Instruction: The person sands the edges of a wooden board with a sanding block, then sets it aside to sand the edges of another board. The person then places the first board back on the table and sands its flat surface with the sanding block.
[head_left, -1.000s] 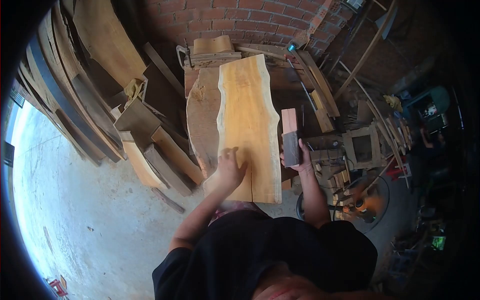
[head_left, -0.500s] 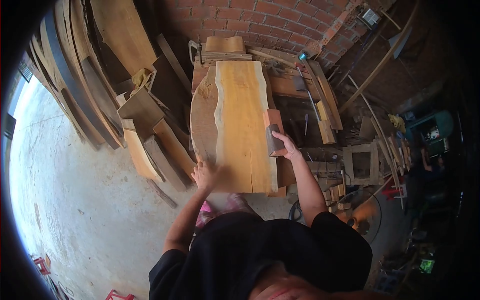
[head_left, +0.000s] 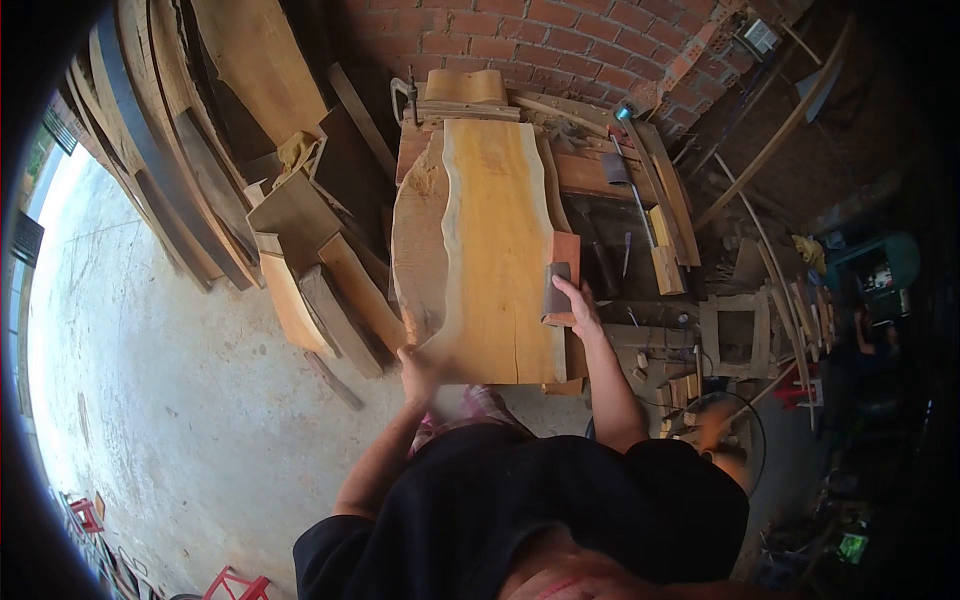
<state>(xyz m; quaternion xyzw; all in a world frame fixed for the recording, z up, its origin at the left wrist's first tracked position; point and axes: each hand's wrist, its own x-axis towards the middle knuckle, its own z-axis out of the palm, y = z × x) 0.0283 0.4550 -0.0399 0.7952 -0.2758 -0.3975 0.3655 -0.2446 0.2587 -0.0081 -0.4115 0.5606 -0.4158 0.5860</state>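
Right hand (head_left: 580,305) slid the sanding block (head_left: 559,280) toward the slab's (head_left: 495,250) right edge.
Fingers wrapped around the block; left hand (head_left: 420,370) grips the slab's near corner.

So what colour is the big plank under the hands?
Yellow-orange, with a pale streak, on the big plank; the head view shows it best.

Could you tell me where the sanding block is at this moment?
In the head view, the sanding block is in the right hand, pressed against the right edge of the wooden slab, near its closer end.
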